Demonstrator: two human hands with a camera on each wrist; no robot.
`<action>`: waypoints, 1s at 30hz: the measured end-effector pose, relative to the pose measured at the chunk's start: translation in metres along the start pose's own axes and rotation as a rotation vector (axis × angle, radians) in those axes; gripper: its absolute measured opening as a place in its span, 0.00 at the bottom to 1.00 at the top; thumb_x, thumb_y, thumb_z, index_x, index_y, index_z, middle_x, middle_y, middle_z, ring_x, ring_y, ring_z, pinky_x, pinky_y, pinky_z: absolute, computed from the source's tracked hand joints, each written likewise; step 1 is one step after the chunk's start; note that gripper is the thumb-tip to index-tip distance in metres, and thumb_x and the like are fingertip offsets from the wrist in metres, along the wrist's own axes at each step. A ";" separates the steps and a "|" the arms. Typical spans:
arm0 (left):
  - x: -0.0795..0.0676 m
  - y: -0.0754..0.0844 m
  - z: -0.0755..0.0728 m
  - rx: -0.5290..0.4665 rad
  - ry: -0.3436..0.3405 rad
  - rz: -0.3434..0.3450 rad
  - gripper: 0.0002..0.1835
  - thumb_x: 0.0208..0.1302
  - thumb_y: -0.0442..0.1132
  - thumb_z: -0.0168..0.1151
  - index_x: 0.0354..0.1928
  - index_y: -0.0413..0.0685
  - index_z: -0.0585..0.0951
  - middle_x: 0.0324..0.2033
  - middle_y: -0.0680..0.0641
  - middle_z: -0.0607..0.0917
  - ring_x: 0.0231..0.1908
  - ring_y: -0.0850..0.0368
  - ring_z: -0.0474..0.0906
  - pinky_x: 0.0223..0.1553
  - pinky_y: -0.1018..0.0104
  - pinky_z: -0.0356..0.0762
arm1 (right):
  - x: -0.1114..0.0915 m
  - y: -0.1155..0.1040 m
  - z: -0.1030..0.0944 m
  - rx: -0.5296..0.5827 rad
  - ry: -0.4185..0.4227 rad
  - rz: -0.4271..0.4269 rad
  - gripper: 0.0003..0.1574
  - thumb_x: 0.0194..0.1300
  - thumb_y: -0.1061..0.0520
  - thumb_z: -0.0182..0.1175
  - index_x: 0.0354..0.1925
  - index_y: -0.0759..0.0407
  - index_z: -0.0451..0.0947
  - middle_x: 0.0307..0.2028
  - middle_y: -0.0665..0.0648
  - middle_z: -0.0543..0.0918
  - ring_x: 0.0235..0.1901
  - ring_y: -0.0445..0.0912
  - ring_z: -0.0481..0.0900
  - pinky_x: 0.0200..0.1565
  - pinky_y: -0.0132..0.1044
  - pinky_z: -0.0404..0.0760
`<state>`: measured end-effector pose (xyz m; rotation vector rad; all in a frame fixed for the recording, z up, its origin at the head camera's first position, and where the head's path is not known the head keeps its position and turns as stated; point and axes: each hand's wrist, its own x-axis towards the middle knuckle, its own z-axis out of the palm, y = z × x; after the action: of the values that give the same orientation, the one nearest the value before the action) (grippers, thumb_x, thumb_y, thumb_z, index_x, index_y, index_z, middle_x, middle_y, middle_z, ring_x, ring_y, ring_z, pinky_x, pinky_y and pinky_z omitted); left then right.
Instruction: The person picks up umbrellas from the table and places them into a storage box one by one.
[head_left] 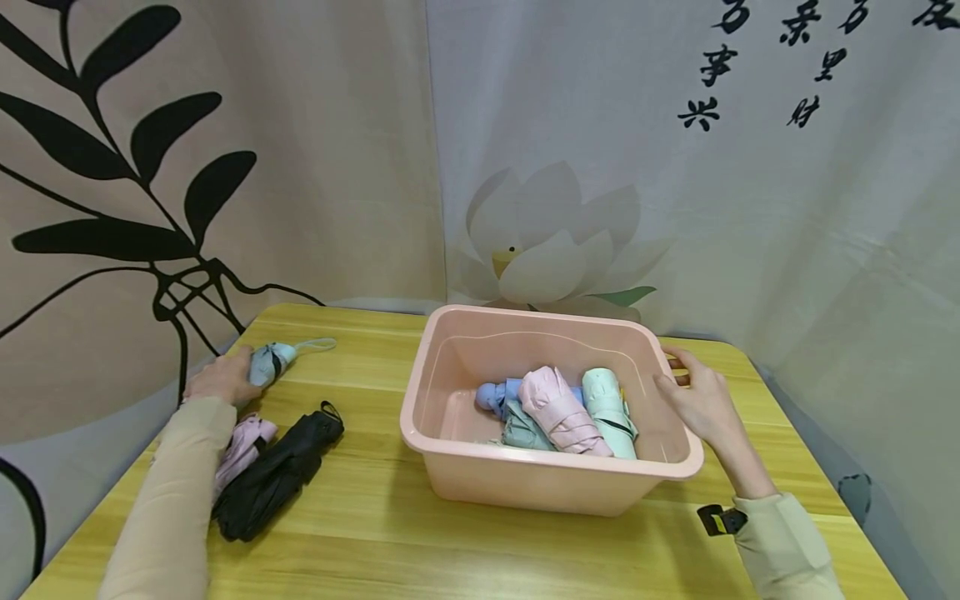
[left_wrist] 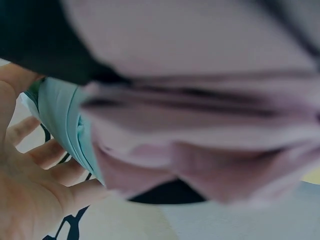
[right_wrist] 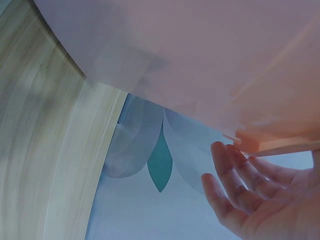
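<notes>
At the left of the table my left hand (head_left: 223, 377) holds a light blue folded umbrella (head_left: 272, 363), whose wrist loop points right. The left wrist view shows the fingers (left_wrist: 52, 155) around this umbrella, with a blurred pink umbrella (left_wrist: 210, 130) close to the lens. My right hand (head_left: 701, 398) grips the right rim of a pink plastic basin (head_left: 525, 492), thumb over the edge and fingers outside. Inside the basin lie a pink umbrella (head_left: 558, 408), a mint umbrella (head_left: 609, 408), a grey-green one (head_left: 525, 429) and a blue one (head_left: 491, 397).
A black folded umbrella (head_left: 277, 475) and a light purple one (head_left: 243, 450) lie beside my left forearm. The wooden table (head_left: 360, 533) ends at a printed curtain (head_left: 345, 167) behind it. A small black device (head_left: 722, 520) sits at my right wrist.
</notes>
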<state>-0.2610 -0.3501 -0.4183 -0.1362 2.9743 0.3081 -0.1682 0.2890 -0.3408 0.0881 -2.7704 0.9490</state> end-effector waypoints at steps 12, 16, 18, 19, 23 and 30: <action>0.000 0.007 -0.001 0.037 0.061 0.110 0.39 0.54 0.42 0.60 0.63 0.31 0.55 0.51 0.20 0.68 0.43 0.21 0.69 0.35 0.33 0.70 | 0.001 0.000 0.001 -0.021 0.010 0.000 0.30 0.65 0.53 0.48 0.63 0.64 0.63 0.49 0.69 0.77 0.43 0.60 0.79 0.39 0.40 0.76; 0.002 0.009 -0.001 0.055 0.089 0.148 0.39 0.53 0.42 0.61 0.62 0.33 0.56 0.50 0.19 0.69 0.42 0.21 0.69 0.34 0.33 0.71 | 0.000 0.000 0.001 -0.020 0.009 0.000 0.31 0.65 0.53 0.48 0.63 0.64 0.62 0.49 0.69 0.77 0.43 0.60 0.79 0.39 0.40 0.77; 0.003 0.010 0.000 0.065 0.107 0.167 0.38 0.53 0.41 0.61 0.62 0.35 0.55 0.49 0.20 0.69 0.42 0.21 0.69 0.33 0.34 0.71 | 0.000 0.000 0.000 -0.010 0.002 0.002 0.31 0.65 0.52 0.48 0.63 0.64 0.62 0.49 0.69 0.77 0.43 0.60 0.79 0.39 0.41 0.77; 0.003 0.010 0.000 0.071 0.116 0.178 0.38 0.53 0.41 0.61 0.63 0.36 0.55 0.49 0.20 0.70 0.42 0.21 0.70 0.33 0.34 0.72 | 0.000 0.000 0.000 -0.004 -0.002 0.002 0.31 0.65 0.52 0.48 0.63 0.64 0.62 0.49 0.69 0.76 0.43 0.60 0.79 0.39 0.41 0.78; 0.004 0.014 0.001 0.090 0.149 0.212 0.38 0.54 0.40 0.61 0.64 0.38 0.55 0.50 0.21 0.69 0.44 0.22 0.70 0.34 0.33 0.72 | -0.001 0.000 0.000 0.004 -0.007 0.002 0.31 0.66 0.51 0.48 0.63 0.65 0.61 0.49 0.70 0.76 0.43 0.61 0.79 0.39 0.42 0.78; 0.003 0.023 0.000 0.118 0.241 0.257 0.39 0.54 0.40 0.61 0.66 0.42 0.55 0.52 0.22 0.69 0.45 0.23 0.70 0.37 0.32 0.71 | 0.000 0.000 0.002 -0.027 0.014 0.004 0.30 0.65 0.53 0.48 0.63 0.65 0.62 0.50 0.70 0.76 0.43 0.61 0.79 0.38 0.41 0.77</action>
<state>-0.2668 -0.3282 -0.4140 0.2407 3.2423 0.1521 -0.1690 0.2881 -0.3421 0.0711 -2.7714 0.9090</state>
